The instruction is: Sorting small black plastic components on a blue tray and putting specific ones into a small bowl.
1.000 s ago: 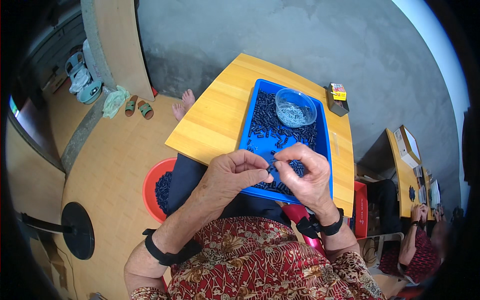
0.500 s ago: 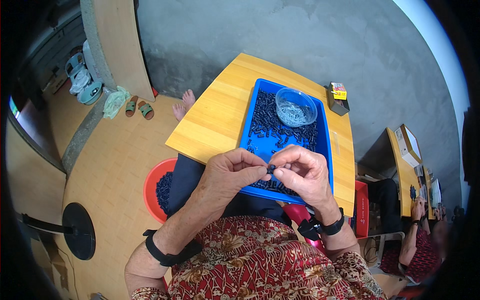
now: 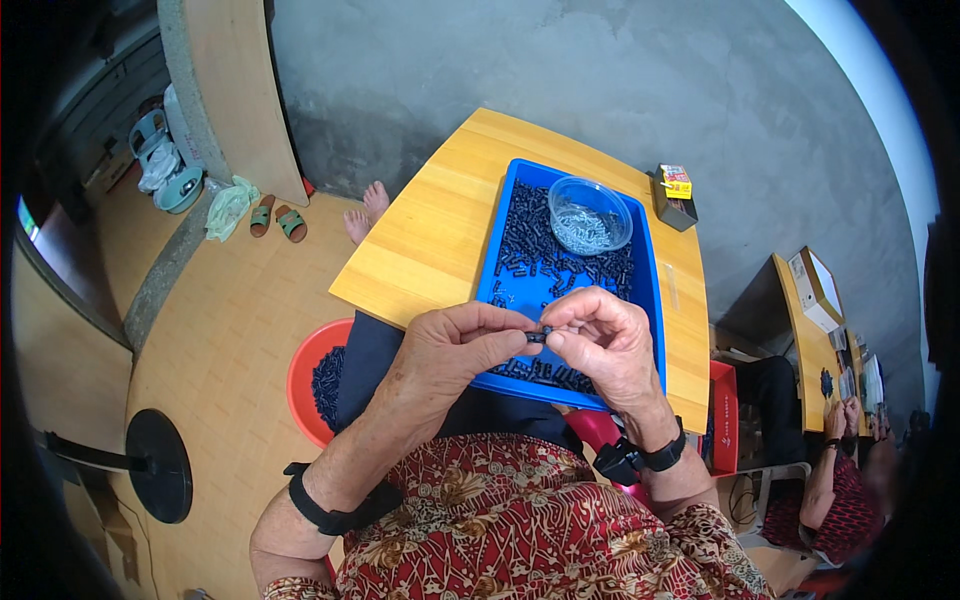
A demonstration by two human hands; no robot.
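Observation:
Above the near end of a blue tray (image 3: 649, 270), both my hands meet at a small black plastic piece (image 3: 536, 337). My left hand (image 3: 440, 350) pinches its left end between thumb and fingertips. The thumb and index finger of my right hand (image 3: 607, 335) close on its right end; whether they also hold a second tiny part cannot be made out. Many similar black pieces (image 3: 530, 225) fill the far part of the tray and its near edge. A clear round bowl (image 3: 600, 188) of small silvery metal parts (image 3: 585, 232) rests on them.
The tray lies on a wooden table (image 3: 415, 235). A small dark box (image 3: 676, 210) stands by the wall. Left of my lap sits a red basin (image 3: 302, 400) of black pieces. A red crate (image 3: 724, 420) is at right, near another person's hands (image 3: 842, 415) at a second table.
My hands stay together over the tray, with only small finger shifts on the black piece. The other person's hands at far right have moved slightly.

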